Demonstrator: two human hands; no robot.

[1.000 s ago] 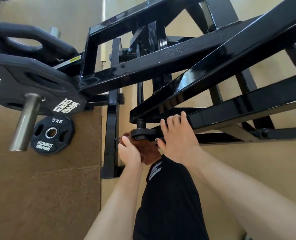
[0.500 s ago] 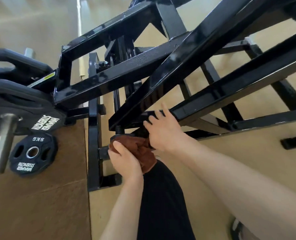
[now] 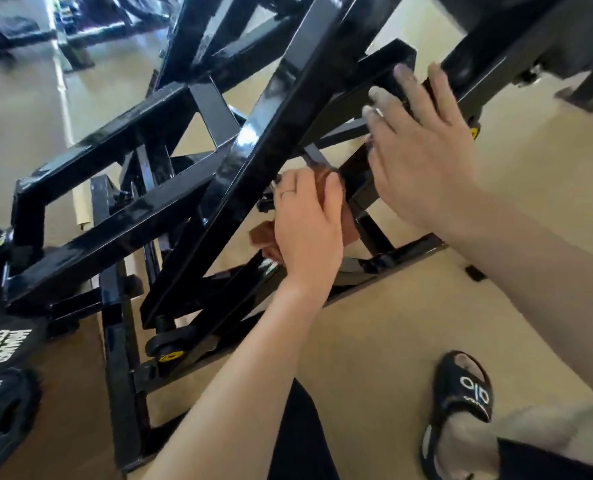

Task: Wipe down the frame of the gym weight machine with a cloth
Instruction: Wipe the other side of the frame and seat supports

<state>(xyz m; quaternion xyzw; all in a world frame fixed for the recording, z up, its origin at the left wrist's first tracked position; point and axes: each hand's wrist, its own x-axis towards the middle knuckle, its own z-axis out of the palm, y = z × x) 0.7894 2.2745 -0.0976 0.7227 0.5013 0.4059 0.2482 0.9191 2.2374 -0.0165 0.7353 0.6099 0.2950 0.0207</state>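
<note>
The left hand (image 3: 307,226) grips the soft, light cloth (image 3: 340,202), bunched against the rigid frame (image 3: 253,161); the right hand (image 3: 423,154) rests open-fingered on a bar.

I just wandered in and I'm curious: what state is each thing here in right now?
left hand: curled round the cloth, gripping it.
brown cloth: bunched, pressed against the frame.
right hand: fingers straight, resting on a bar.
black frame: glossy.
weight plate: on the floor.
</note>
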